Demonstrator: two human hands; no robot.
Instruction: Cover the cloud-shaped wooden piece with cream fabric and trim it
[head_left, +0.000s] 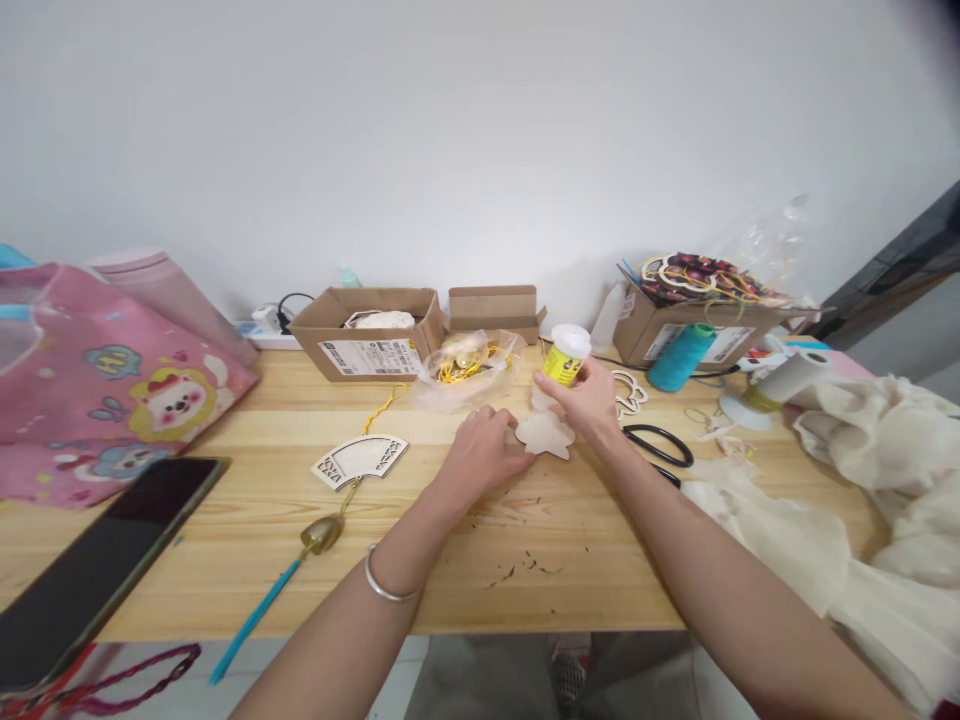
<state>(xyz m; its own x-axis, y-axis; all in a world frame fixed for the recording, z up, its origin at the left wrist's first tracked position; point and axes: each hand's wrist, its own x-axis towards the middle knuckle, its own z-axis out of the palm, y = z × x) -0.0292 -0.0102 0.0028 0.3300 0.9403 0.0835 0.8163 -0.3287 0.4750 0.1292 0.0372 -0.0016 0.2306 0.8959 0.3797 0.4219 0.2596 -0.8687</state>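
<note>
My right hand (589, 395) is wrapped round a yellow glue stick (561, 365) with a white end facing up, tilted over the far part of a pale flower-shaped cutout (545, 435). Whether the stick's lower end touches the cutout is hidden by my fingers. With curled fingers, my left hand (486, 447) pinches the cutout's left edge against the table. To the left lies a fan-shaped wooden pendant (361, 460) with a yellow cord, a gold bell (322, 535) and a blue tassel (255, 620).
Behind are a cardboard box (367, 330) and a plastic bag of yellow cords (469, 370). On the right stand a teal thread spool (681, 357), a stuffed box (637, 325), black-handled scissors (660, 443) and cream cloth (787, 540). A phone (105, 570) and pink bag (112, 390) lie left.
</note>
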